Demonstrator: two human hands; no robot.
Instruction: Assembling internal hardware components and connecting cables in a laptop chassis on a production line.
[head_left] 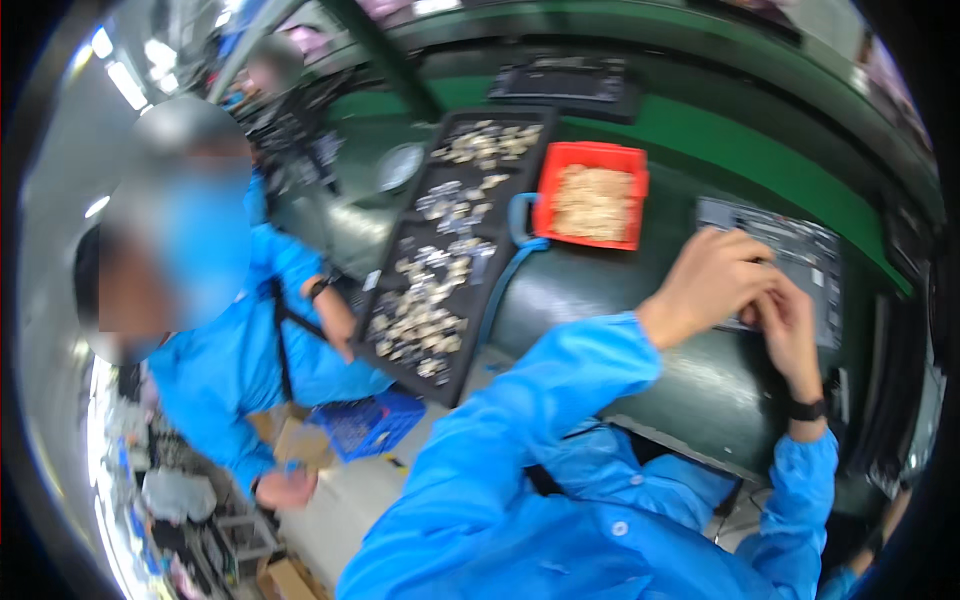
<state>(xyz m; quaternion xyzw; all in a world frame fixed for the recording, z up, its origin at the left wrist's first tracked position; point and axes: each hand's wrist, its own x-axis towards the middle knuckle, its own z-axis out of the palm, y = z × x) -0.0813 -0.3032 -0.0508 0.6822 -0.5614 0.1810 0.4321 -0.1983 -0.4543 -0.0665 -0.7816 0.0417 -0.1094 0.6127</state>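
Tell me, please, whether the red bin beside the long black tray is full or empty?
Full, or nearly so: the red bin holds a heap of small pale pieces covering its floor almost to the rim. What the pieces are is too blurred to tell.

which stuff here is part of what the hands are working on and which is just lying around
In use:
left hand and right hand, together on the grey panel

Lying about:
red bin of small pale parts
long black tray of metal pieces
blue crate on the floor
second dark panel farther back
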